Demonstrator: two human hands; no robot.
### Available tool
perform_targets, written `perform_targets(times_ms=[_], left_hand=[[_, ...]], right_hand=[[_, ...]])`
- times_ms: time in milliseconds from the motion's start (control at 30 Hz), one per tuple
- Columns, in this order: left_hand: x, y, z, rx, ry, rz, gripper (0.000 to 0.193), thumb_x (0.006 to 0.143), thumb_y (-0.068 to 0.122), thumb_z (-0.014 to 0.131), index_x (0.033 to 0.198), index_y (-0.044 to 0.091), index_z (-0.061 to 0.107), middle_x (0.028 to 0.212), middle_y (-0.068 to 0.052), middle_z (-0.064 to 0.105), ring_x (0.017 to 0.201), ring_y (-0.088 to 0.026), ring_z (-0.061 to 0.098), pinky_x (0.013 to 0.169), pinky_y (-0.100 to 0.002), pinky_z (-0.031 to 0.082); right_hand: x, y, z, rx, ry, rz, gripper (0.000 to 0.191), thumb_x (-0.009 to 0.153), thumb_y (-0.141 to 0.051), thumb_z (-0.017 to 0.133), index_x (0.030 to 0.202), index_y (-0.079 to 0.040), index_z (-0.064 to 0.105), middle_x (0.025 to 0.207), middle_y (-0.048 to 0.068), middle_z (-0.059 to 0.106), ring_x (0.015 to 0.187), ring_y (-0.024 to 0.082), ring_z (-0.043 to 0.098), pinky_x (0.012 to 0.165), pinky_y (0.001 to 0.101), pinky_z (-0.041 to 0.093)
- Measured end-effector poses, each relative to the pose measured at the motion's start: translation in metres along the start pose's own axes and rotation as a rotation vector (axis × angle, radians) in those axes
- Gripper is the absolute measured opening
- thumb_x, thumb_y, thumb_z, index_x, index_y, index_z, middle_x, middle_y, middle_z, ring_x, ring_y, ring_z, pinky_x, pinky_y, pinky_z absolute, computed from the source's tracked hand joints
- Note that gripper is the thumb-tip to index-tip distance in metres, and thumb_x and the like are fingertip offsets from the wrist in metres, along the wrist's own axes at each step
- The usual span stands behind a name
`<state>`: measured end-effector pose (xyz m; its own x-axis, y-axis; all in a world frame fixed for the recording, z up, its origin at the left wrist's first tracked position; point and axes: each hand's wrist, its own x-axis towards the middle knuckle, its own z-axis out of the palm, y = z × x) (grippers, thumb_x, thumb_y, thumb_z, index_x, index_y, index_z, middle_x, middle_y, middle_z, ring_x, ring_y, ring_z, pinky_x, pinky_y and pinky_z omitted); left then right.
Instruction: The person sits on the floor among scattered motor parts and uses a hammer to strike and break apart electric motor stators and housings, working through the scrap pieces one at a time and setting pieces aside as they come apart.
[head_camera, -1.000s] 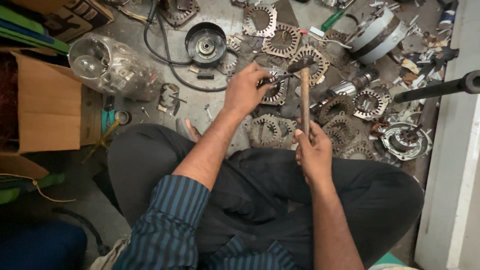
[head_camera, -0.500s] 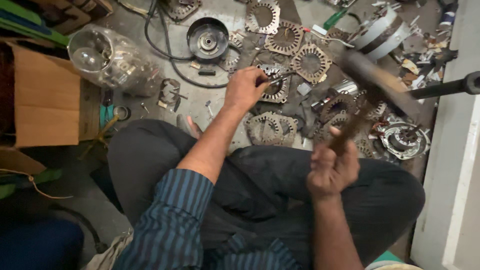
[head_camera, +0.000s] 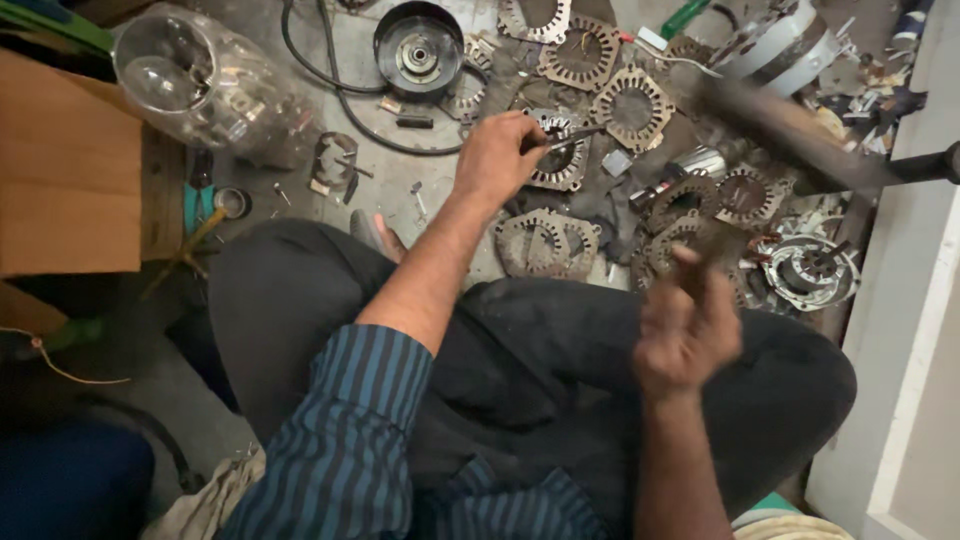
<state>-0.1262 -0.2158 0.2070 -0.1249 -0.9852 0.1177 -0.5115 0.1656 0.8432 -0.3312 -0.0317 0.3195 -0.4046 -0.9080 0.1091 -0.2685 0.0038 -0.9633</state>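
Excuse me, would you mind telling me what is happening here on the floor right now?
A person sits cross-legged on the floor among scattered metal motor parts. The left hand holds a thin metal tool against a round toothed grey metal stator plate. The right hand grips a wooden-handled hammer, raised and blurred with motion. More toothed stator plates lie around, with a black round motor housing and a clear plastic jar on its side farther off.

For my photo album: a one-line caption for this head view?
Left hand steadies a thin metal tool on a round toothed metal plate; blurred right hand swings a hammer.
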Motion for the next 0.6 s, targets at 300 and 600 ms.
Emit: perform_targets(times_ms=[300,600], left_hand=[[-0.006,-0.001,-0.001,0.021,-0.011,-0.023,0.017,0.076,0.015,0.083,0.088,0.007,0.074,0.088,-0.011,0.072,0.084,-0.032,0.070,0.074,-0.044,0.055],[-0.014,-0.009,0.006,0.022,-0.019,-0.027,0.014,0.080,0.016,0.081,0.088,0.008,0.074,0.089,-0.011,0.071,0.087,-0.032,0.070,0.076,-0.045,0.055]], right_hand=[[0.014,0.017,0.021,-0.658,-0.352,-0.139,0.031,0.107,-0.020,0.064,0.131,-0.001,0.065,0.088,0.019,0.067,0.078,0.036,0.073,0.070,0.0418,0.054],[-0.011,0.040,0.006,-0.270,0.038,-0.324,0.030,0.108,-0.019,0.059,0.131,0.000,0.062,0.092,0.013,0.064,0.074,0.020,0.059,0.065,0.0333,0.045]])
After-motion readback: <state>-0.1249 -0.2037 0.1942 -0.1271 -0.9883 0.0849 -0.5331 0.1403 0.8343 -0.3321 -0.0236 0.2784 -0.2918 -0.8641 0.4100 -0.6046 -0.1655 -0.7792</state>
